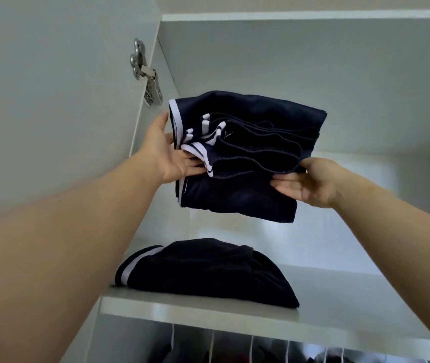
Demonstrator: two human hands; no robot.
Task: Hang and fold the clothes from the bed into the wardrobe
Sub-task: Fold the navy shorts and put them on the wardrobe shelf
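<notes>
Left hand [166, 155] and right hand [310, 182] pinch opposite sides of folded navy garment [247, 142] above shelf [208, 313]; looks soft, light, floppy, so best supported underneath.

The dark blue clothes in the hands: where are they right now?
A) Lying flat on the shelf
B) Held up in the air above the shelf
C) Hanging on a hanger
B: the left hand and right hand hold the navy bundle in the air above the shelf, clear of the other folded garment lying there.
</notes>
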